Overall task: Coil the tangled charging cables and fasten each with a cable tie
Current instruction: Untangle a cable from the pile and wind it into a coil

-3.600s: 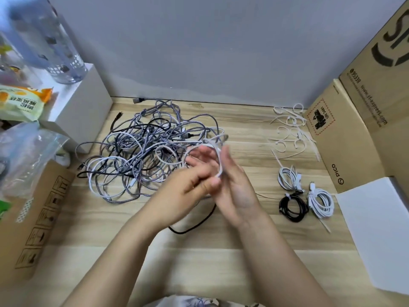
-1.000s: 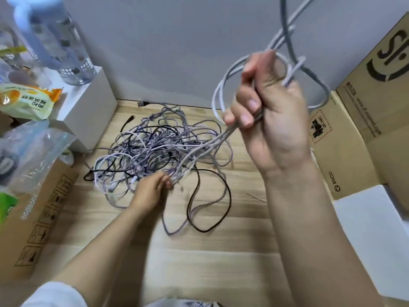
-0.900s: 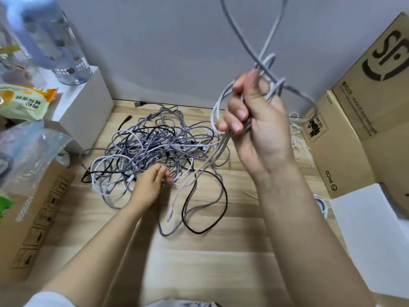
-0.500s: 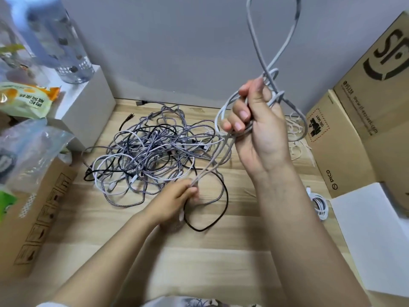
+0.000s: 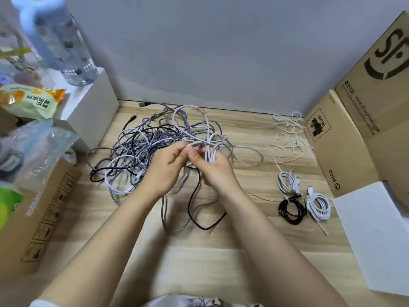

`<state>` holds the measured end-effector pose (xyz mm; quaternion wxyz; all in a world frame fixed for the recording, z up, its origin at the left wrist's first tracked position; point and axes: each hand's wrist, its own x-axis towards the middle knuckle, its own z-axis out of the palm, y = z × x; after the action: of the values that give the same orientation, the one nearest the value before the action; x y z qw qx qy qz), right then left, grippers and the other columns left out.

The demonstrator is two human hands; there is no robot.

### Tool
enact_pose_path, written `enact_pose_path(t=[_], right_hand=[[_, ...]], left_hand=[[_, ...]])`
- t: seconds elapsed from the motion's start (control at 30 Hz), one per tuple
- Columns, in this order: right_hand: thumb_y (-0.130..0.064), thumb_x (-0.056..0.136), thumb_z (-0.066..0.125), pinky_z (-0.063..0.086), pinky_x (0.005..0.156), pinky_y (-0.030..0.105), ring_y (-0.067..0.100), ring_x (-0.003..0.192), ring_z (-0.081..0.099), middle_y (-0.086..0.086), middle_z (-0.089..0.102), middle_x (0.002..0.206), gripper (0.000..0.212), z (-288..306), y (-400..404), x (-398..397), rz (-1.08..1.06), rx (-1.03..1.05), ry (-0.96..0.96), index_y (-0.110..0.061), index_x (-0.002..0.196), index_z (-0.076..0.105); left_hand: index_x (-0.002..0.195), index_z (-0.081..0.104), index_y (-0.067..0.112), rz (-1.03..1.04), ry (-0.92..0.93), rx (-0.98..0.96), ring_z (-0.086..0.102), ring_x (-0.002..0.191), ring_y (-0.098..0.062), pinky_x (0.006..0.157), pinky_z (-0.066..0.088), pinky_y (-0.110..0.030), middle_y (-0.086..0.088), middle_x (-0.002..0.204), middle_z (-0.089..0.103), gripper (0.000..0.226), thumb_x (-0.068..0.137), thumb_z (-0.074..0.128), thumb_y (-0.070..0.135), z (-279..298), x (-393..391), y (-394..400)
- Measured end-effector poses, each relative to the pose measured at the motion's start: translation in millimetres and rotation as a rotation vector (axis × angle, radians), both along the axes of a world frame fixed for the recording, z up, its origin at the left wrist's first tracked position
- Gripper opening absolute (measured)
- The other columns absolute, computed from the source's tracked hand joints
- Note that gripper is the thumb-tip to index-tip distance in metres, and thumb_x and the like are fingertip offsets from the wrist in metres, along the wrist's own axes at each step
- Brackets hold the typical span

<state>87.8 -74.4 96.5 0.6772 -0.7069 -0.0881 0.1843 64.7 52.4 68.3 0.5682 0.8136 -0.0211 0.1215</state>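
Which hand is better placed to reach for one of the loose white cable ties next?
The right hand, probably. The pile of loose white cable ties lies on its side of the wooden table. However, it holds loops of the pale braided cable, so the left hand must take them first.

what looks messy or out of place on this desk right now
The cable pile is a knotted heap under both hands, and the loose cable ties lie scattered. The three coiled cables sit tidy.
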Motion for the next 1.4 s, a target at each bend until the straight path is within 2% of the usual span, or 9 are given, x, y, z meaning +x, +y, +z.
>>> enact_pose_path(t=[0.27,0.43,0.53,0.67,0.77,1.0,1.17,1.3,1.4], right_hand=[[-0.007,0.091,0.058,0.034,0.040,0.012,0.002,0.040,0.045,-0.003,0.057,0.053,0.017,3.2,9.5,3.1,-0.214,0.218,0.157,-0.006,0.074,0.064],[-0.014,0.099,0.038,0.050,0.064,0.026,0.010,0.050,0.061,-0.008,0.049,0.043,0.026,36.0,0.6,10.3,-0.227,0.483,0.083,-0.011,0.075,0.047],[-0.022,0.101,0.036,0.046,0.047,0.022,0.007,0.032,0.039,-0.009,0.031,0.040,0.029,71.1,-16.4,19.5,-0.244,0.658,0.084,-0.011,0.074,0.043],[-0.025,0.101,0.039,0.017,0.035,0.015,0.002,0.030,0.022,-0.009,0.029,0.040,0.033,69.9,-28.4,25.3,-0.251,0.514,0.081,-0.011,0.072,0.045],[-0.023,0.099,0.043,0.016,0.034,0.014,0.002,0.032,0.022,-0.008,0.030,0.042,0.030,50.6,-31.0,17.9,-0.249,0.369,0.098,-0.011,0.072,0.048],[-0.018,0.085,0.064,0.024,0.038,0.008,-0.003,0.036,0.032,-0.013,0.044,0.045,0.015,16.1,-45.0,-21.2,0.036,0.125,0.018,-0.013,0.076,0.054],[-0.023,0.071,0.079,0.024,0.035,0.009,-0.003,0.034,0.032,-0.003,0.050,0.058,0.022,4.8,-56.4,-45.4,0.077,0.396,0.209,-0.015,0.083,0.063],[0.005,0.074,0.065,0.040,0.044,0.014,0.006,0.047,0.051,0.003,0.058,0.061,0.020,-0.1,-70.4,-54.2,-0.002,0.399,0.246,-0.007,0.089,0.061],[0.001,0.066,0.071,0.029,0.042,0.013,0.008,0.042,0.038,0.006,0.046,0.054,0.018,-1.6,-81.4,-60.2,-0.026,0.341,0.258,-0.008,0.075,0.059]], left_hand=[[0.074,0.047,0.010,-0.220,0.114,-0.288,0.037,0.052,0.004,0.051,0.030,-0.009,0.017,0.055,0.046,0.022,0.094,0.041,0.018,-5.8,-6.2,-14.3],[0.071,0.048,0.017,-0.210,0.228,-0.137,0.036,0.055,-0.002,0.054,0.031,-0.019,0.008,0.063,0.040,0.033,0.085,0.044,0.047,-53.4,-14.6,1.0],[0.069,0.048,0.026,-0.128,0.328,0.004,0.036,0.057,0.002,0.058,0.030,-0.025,0.013,0.060,0.044,0.025,0.089,0.041,0.039,-93.6,-27.8,21.0],[0.069,0.048,0.024,0.006,0.342,-0.018,0.040,0.052,0.001,0.057,0.032,-0.029,0.017,0.056,0.051,0.027,0.093,0.039,0.030,-95.1,-27.6,30.5],[0.070,0.048,0.011,-0.004,0.307,-0.178,0.040,0.045,0.001,0.048,0.035,-0.018,0.011,0.050,0.052,0.029,0.098,0.042,0.016,-55.9,-19.1,15.6],[0.072,0.056,0.015,-0.153,0.107,-0.286,0.038,0.048,-0.005,0.045,0.031,-0.019,0.010,0.053,0.046,0.032,0.087,0.048,0.042,11.8,-27.6,-26.3],[0.082,0.063,0.019,-0.140,-0.092,-0.304,0.056,0.075,0.001,0.070,0.041,-0.012,0.005,0.080,0.058,0.034,0.096,0.035,0.033,27.0,-35.0,-63.1],[0.096,0.069,0.037,-0.180,-0.068,-0.244,0.056,0.097,-0.020,0.087,0.045,-0.039,0.011,0.094,0.052,0.046,0.089,0.032,0.064,14.7,-36.8,-76.2],[0.106,0.064,0.038,-0.202,-0.079,-0.191,0.051,0.099,-0.008,0.090,0.039,-0.025,0.016,0.094,0.048,0.051,0.087,0.028,0.068,9.5,-39.5,-85.5]])
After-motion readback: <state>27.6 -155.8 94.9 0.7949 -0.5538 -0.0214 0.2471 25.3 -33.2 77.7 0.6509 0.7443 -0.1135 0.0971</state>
